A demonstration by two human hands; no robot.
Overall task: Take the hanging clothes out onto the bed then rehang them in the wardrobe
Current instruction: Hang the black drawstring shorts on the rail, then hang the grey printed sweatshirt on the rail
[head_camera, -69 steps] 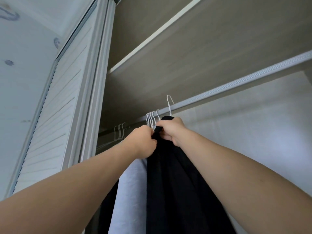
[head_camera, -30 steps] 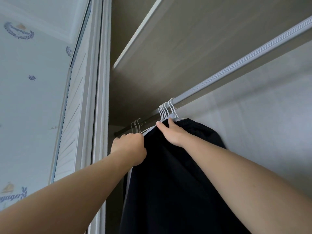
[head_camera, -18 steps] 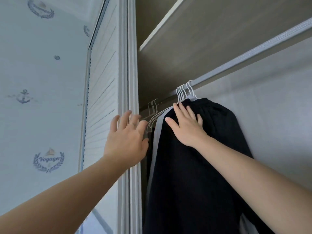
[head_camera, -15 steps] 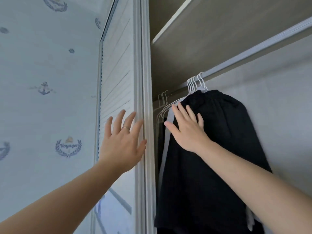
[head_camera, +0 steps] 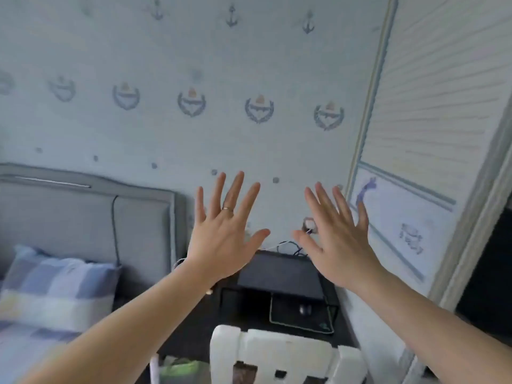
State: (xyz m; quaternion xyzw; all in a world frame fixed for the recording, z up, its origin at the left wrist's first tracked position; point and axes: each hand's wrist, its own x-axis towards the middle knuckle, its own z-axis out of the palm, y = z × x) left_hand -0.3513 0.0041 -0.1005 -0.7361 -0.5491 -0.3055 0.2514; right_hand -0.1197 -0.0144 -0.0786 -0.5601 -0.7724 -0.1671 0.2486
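Both hands wide and bare between bed and wardrobe

The left hand (head_camera: 221, 239) and the right hand (head_camera: 340, 245) were raised side by side in front of the wall (head_camera: 194, 134), backs to the camera, near each other but apart. Each grip was wide: fingers straight and spread, thumbs out, holding nothing and touching nothing. A ring (head_camera: 227, 208) sat on one finger of the left hand.

To the left, the bed (head_camera: 22, 350) ran along the wall under a grey padded headboard (head_camera: 69, 217), with a checked pillow (head_camera: 55, 289) lying against it. To the right, the slatted wardrobe door (head_camera: 432, 106) stood just beside the right hand, its frame edge slanting down the picture. Between bed and door stood a dark counter (head_camera: 279, 273) against the wall, with cables (head_camera: 288, 245) trailing at its back edge. The white top of a chair (head_camera: 277, 353) rose below the hands, in front of the counter.

Open room lay above the counter and over the bed. Past the door's edge, at the far right, was a dark gap (head_camera: 490, 273). It was too dark to tell whether clothes hung in it, and it lay well to the right of both grips
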